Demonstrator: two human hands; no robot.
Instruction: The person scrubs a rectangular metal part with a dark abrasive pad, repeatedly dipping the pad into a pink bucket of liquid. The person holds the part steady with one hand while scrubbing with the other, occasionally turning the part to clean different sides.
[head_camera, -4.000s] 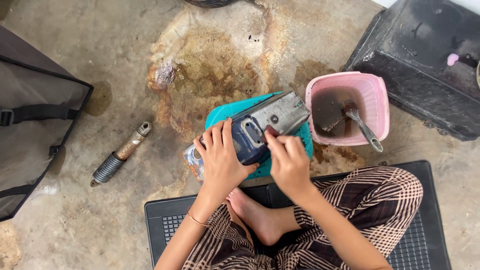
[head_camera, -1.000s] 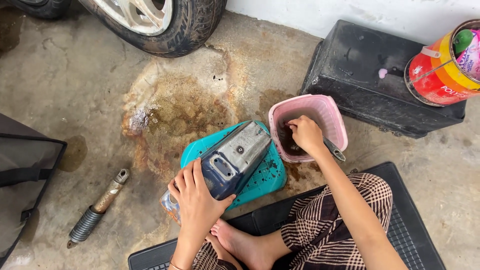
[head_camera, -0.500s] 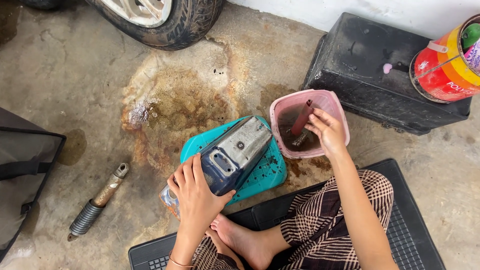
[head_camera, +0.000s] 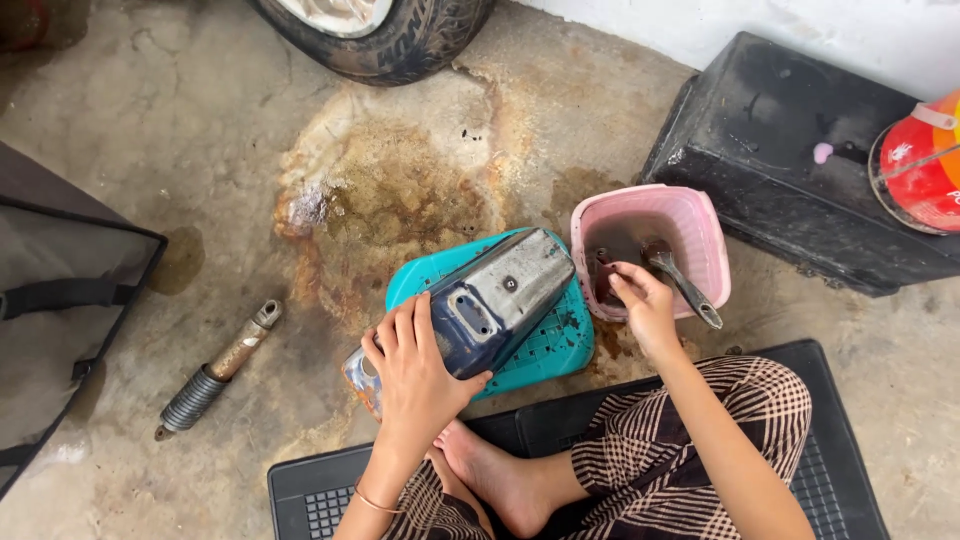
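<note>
My left hand (head_camera: 420, 375), fingers spread, presses the blue metal part (head_camera: 495, 300), whose long axis runs toward upper right; my right hand (head_camera: 640, 300) dips curled into the pink tub (head_camera: 700, 230) just right of it.

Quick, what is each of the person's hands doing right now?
Left hand: open, pressed flat on the dark blue metal part.
Right hand: fingers in the pink tub; what it grips cannot be told.
</note>
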